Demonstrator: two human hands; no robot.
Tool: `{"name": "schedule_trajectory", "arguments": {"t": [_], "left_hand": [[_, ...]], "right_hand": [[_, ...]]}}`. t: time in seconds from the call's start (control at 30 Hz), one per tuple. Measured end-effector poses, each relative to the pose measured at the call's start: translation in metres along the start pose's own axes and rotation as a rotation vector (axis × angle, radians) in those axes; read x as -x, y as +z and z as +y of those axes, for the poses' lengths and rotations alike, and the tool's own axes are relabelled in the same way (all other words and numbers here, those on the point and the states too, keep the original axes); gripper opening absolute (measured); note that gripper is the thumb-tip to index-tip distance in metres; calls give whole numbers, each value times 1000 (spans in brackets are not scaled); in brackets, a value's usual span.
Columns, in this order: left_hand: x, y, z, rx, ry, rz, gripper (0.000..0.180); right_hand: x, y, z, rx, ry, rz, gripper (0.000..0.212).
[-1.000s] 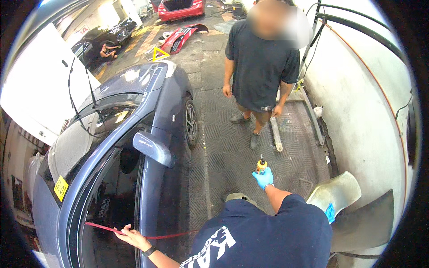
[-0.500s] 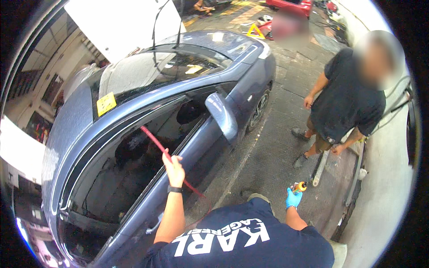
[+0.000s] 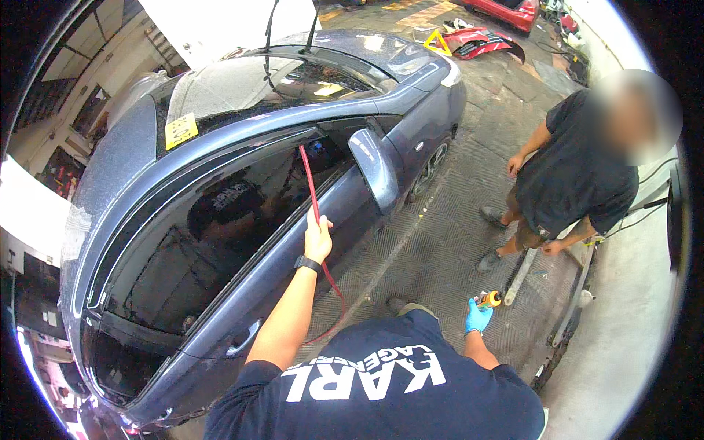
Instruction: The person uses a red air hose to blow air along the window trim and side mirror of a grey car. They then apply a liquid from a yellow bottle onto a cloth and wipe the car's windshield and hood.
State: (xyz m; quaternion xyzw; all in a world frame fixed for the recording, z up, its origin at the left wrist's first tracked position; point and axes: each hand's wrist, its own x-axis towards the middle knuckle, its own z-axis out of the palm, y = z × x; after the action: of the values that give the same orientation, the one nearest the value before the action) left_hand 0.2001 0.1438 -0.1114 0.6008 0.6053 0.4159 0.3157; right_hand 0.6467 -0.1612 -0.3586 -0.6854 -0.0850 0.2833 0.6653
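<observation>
My bare left hand (image 3: 317, 236), with a dark band on its wrist, is closed around a long, thin red flexible strip (image 3: 309, 180). The strip's upper end points to the front part of the dark side window (image 3: 213, 213) of a blue-grey car (image 3: 242, 117); whether it touches the glass I cannot tell. Below the hand its tail hangs in a loose curve beside the door. My right hand (image 3: 478, 317), in a blue glove, is held out to the right over the floor. Its fingers are wrapped round a small orange bottle (image 3: 490, 299) with a dark tip.
The car's side mirror (image 3: 372, 165) juts out just ahead of my left hand. On the right a person (image 3: 579, 161) in dark clothes stands between the car and a pale wall (image 3: 631, 293). A metal bar (image 3: 521, 279) lies near their feet. Farther off are a yellow triangle (image 3: 438, 44) and red car panels (image 3: 484, 45).
My left hand has moved forward and right along the car, carrying the red strip, whose upper end now sits farther forward on the window. My right hand has shifted only slightly with the bottle.
</observation>
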Motion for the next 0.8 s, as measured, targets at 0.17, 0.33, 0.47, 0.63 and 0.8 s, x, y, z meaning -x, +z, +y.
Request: {"name": "schedule_trajectory", "arguments": {"t": [0.17,0.33,0.47,0.63,0.8], "left_hand": [[-11,24,-1,-48,-6,-34,52],[-26,39,-12,-30,13,-79,47],[-26,36,-14,14,1,-40,41],[-18,8,-25,123,50,62,38],[-16,-32,-34,102,75,55,40]], "right_hand": [[-15,-15,1,104,37,24,54],[-8,-21,-17,145,-10,1,56],[-3,-22,-24,32,-54,9,57],[-6,-32,-9,28,-16,-14,59],[-9,-24,19,40,-119,-2,44]]}}
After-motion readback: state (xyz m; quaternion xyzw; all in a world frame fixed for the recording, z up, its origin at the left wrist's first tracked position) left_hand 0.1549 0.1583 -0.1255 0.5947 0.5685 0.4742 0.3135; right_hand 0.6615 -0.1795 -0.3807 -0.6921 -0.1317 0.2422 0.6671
